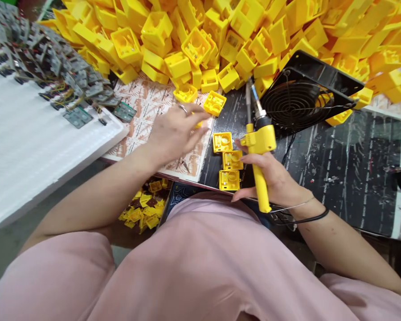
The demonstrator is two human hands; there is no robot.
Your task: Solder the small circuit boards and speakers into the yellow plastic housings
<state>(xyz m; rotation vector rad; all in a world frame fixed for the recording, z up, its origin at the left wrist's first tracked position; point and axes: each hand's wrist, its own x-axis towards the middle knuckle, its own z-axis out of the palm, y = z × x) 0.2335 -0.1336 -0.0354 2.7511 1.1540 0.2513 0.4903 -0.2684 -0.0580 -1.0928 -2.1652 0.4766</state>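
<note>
My right hand (279, 176) is wrapped round a yellow gun-style soldering iron (261, 142), its metal tip pointing away from me. Just left of it, three small open yellow plastic cases (229, 180) stand in a column on the dark mat, hollow sides up. My left hand (178, 133) reaches over the table with fingers stretched and apart. Beside its fingertips lies another yellow case (214, 103); whether they touch is unclear. A bit of yellow shows between the fingers and thumb, mostly hidden by the hand.
A big heap of yellow cases (195, 47) fills the far side. A black fan (292, 104) leans at right on the black mat (337, 169). At left, a white foam board (36, 147) carries many wired circuit boards (77, 117). Below the table edge are more yellow parts (147, 207).
</note>
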